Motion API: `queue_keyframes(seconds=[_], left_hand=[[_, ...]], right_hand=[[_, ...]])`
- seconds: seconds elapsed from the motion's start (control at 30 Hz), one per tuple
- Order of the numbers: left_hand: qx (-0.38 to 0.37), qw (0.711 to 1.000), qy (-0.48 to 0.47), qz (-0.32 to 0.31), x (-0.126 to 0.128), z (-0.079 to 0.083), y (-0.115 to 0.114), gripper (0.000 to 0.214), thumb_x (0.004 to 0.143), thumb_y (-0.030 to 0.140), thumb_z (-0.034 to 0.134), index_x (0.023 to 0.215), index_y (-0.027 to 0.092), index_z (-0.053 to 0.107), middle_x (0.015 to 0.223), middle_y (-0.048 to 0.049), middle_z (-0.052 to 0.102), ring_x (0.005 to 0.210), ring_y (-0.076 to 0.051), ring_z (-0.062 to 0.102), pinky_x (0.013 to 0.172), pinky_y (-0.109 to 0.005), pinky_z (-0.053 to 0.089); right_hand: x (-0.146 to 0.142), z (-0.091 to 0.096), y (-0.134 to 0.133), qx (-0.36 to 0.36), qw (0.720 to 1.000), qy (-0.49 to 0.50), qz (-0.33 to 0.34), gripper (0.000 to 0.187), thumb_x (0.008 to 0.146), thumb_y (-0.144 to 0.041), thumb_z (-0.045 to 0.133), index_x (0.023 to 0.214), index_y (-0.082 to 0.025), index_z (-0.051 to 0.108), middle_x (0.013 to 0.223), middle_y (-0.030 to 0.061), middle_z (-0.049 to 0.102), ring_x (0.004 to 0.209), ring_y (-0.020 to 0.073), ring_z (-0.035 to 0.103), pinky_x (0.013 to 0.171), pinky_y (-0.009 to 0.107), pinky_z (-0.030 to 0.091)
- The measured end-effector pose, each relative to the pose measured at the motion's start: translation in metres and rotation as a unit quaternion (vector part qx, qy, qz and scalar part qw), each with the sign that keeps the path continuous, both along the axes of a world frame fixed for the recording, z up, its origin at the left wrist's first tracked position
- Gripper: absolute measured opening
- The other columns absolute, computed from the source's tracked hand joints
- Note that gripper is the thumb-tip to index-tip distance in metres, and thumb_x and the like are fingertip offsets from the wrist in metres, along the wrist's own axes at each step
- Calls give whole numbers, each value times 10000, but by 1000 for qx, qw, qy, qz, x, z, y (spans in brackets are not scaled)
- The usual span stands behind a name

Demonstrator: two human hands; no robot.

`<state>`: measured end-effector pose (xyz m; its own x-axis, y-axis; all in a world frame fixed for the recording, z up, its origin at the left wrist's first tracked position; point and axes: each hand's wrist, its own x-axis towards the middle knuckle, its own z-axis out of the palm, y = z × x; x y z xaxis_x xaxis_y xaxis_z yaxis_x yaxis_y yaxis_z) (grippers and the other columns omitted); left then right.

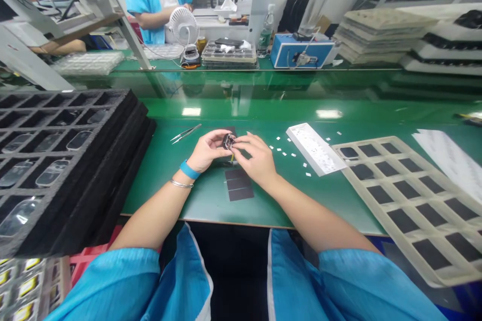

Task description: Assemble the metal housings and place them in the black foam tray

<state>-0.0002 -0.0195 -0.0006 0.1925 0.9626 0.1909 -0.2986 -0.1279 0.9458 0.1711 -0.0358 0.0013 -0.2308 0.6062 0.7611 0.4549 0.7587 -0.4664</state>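
My left hand (206, 150) and my right hand (255, 158) meet over the green mat, and both pinch a small dark part (228, 141) between their fingertips. The left wrist wears a blue band and a thin metal bracelet. Just below the hands lie dark rectangular pads (238, 184) on the mat. Metal tweezers (186, 133) lie to the left of my left hand, untouched.
A stack of black foam trays (75, 160) with clear parts fills the left. A beige compartment tray (414, 200) of dark pads lies at right, beside a white strip (315, 148) and several small white bits. Behind a glass divider, a person in blue stands near a fan (183, 25).
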Motion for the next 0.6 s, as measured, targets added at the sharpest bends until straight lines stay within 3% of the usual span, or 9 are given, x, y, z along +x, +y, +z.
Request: queue_keyframes(seconds=[0.13,0.33,0.43,0.5,0.6], left_hand=[[4,1000,9,9,1,-2,-1,554,446,181,923,958,200,713,997,-58,726,972,-213,666,912,-368,534],[-3,1000,6,13,3,-4,-1,554,440,156,920,954,199,718,980,-53,730,948,-199,672,882,-343,542],[-15,1000,-21,6,5,-3,-1,546,459,147,916,966,208,722,982,-46,733,949,-191,677,898,-336,533],[-33,998,-53,-4,4,-2,-1,542,481,167,913,985,217,721,995,-43,732,952,-197,685,925,-356,523],[-74,993,-89,-29,2,2,-3,561,512,216,907,1036,217,708,1035,-56,723,989,-235,693,977,-409,498]], right_hand=[[2,0,1,-14,1000,-7,5,161,896,-232,566,839,-253,715,930,34,721,887,185,672,1041,487,492],[-3,-4,3,22,999,-25,-11,153,872,-195,554,783,-232,673,895,35,724,859,178,675,1022,455,511],[-2,3,5,28,999,-32,-19,151,849,-173,549,753,-229,652,868,34,723,847,182,678,963,424,544],[14,15,8,32,998,-20,-55,147,834,-171,555,738,-230,649,864,38,723,855,193,683,897,405,563],[67,37,20,54,981,2,-186,109,801,-178,589,730,-208,666,863,73,724,869,219,685,853,404,549]])
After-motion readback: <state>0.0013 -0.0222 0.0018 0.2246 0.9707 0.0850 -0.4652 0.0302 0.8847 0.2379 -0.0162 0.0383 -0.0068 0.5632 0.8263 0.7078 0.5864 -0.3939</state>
